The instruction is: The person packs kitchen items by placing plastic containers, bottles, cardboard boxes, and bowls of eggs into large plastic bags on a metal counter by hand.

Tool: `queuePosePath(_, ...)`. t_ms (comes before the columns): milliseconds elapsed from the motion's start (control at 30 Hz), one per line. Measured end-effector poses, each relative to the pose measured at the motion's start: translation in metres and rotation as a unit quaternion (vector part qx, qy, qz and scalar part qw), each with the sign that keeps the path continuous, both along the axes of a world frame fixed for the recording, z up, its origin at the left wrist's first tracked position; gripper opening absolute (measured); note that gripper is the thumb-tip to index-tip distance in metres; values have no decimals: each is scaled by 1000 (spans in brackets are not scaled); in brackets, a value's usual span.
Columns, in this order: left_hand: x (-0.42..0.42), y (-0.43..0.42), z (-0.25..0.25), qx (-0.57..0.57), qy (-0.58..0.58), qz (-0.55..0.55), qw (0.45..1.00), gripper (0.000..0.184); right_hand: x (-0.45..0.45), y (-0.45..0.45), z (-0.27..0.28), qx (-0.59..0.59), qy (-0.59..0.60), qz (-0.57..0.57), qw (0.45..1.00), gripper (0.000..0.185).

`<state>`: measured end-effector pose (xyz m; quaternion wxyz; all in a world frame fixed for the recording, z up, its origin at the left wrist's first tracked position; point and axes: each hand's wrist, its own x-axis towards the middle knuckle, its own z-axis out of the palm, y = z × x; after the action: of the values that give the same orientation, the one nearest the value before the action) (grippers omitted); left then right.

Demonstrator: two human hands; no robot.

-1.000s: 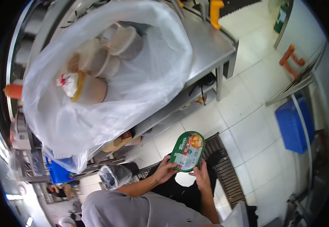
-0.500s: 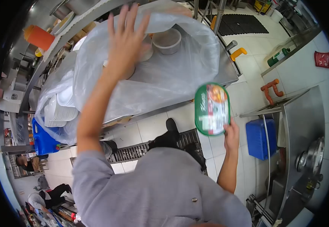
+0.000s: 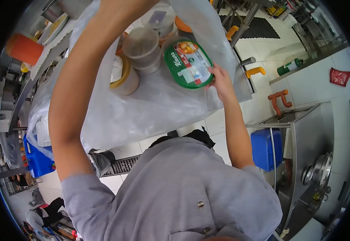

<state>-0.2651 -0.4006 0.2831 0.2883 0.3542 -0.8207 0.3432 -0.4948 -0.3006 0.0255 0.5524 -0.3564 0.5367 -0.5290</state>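
My right hand (image 3: 221,83) grips the end of an oval plastic tub (image 3: 187,64) with a green printed Knorr lid. The tub is above the plastic-covered work table, beside a clear round container (image 3: 141,42). My left arm reaches up across the table; the wrist or back of my left hand (image 3: 132,5) meets the top edge of the view, and its fingers are hidden. Beneath that arm stands a yellow-rimmed tub (image 3: 126,82) with a white piece on top. Farther back are a clear labelled container (image 3: 158,18) and an orange round item (image 3: 183,25).
A clear plastic sheet (image 3: 142,116) drapes over the table. To the right are a blue bin (image 3: 266,149) and a steel counter (image 3: 309,132). An orange container (image 3: 24,49) stands on the left shelf. A floor drain (image 3: 120,165) lies below, and a person (image 3: 44,217) is at lower left.
The green-lidded tub has moved up and left over the table in my right hand. My left hand has moved farther up, mostly out of view. The plastic is opened wider, showing more containers.
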Motion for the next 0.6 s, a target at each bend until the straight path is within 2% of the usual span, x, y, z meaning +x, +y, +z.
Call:
queuePosePath(133, -11, -2, 9, -20, -3, 6, 1000, 4, -9, -86, 3, -8, 70, 81, 994, 42)
queuePosePath(200, -15, -3, 7, -18, -9, 11, 1000, 4, 2, -118, -19, 10, 199, 66, 978, 43)
queuePosePath(267, -22, -1, 8, -30, -12, 17, 999, 4, -6, -154, -74, -69, 379, 72, 920, 46)
queuePosePath(333, -25, 3, 12, -21, -13, 19, 1000, 4, -6, -167, -79, -88, 368, 48, 924, 47)
queuePosePath(433, -33, 6, 12, 0, -5, 15, 1000, 6, -1, -163, -42, -63, 305, 54, 949, 48)
queuePosePath(467, -36, 7, 11, 6, 5, 7, 1000, 7, 0, -164, -47, -61, 304, 61, 949, 48)
queuePosePath(533, -39, 7, 7, 17, 5, 23, 1000, 8, 0, -171, -63, -166, 391, -21, 905, 44)
queuePosePath(567, -41, 8, 7, 20, 4, 33, 999, 10, -4, -177, -81, -167, 391, -17, 905, 44)
queuePosePath(600, -42, 9, 8, 17, 4, 38, 999, 10, -14, -187, -105, -171, 339, -14, 925, 43)
